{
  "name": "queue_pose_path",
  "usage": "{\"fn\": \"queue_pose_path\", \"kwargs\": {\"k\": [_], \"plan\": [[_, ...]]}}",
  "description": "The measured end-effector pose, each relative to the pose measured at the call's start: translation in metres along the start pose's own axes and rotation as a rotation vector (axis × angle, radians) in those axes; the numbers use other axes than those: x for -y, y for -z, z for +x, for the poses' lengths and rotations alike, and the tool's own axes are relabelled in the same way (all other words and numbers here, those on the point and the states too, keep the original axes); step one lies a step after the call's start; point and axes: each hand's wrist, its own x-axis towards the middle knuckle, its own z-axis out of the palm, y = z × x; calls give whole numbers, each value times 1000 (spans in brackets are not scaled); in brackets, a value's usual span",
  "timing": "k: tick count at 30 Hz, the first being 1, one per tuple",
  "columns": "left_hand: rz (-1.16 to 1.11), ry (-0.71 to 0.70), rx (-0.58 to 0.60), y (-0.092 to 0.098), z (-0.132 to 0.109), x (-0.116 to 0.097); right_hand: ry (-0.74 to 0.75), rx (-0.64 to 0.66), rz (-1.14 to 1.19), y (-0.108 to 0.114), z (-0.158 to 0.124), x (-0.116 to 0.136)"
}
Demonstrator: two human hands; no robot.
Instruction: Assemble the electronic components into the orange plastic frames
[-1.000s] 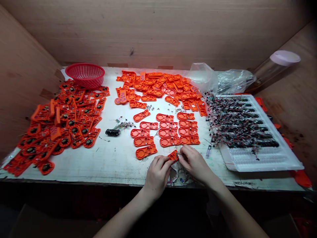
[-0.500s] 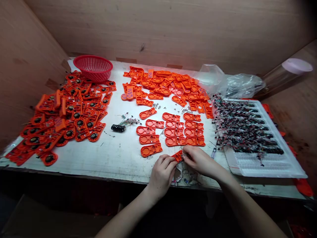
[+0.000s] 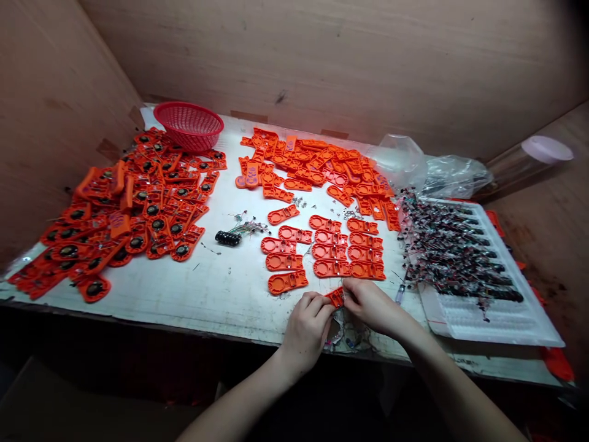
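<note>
Near the table's front edge, my left hand point(image 3: 307, 328) is closed around one end of an orange plastic housing point(image 3: 336, 297). At the housing's other end, my right hand point(image 3: 372, 305) has its fingertips pinched together; whatever they grip is too small and hidden to make out. Just beyond my hands lie several more orange housings point(image 3: 332, 268) in rows, open side up, some with small metal pieces in them. Loose small metal parts point(image 3: 352, 213) are scattered behind those rows. A screwdriver with a clear handle point(image 3: 400, 293) rests to the right of my right hand.
A heap of orange housings with round black parts point(image 3: 156, 226) covers the left side, beside a red basket point(image 3: 189, 126). More bare housings point(image 3: 317, 162) are piled at the back. On the right, a white foam tray point(image 3: 519, 331) bears wired black parts. A black bundle point(image 3: 229, 238) lies mid-table.
The camera view has shifted, so the whole table appears slightly further right. Both hands remain at the same housing, with almost no change in their grip.
</note>
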Motion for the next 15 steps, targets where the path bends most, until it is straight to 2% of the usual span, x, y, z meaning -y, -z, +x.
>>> {"fn": "queue_pose_path", "kwargs": {"k": [4, 9, 12, 15], "plan": [[31, 39, 42, 1, 2, -2, -25, 4, -96, 4, 1, 10], [34, 30, 27, 0, 2, -1, -52, 119, -267, 8, 11, 20], [23, 26, 17, -2, 1, 1, -49, 153, -278, 4, 19, 25], [13, 27, -4, -3, 0, 2, -54, 135, -281, 3, 19, 23]]}}
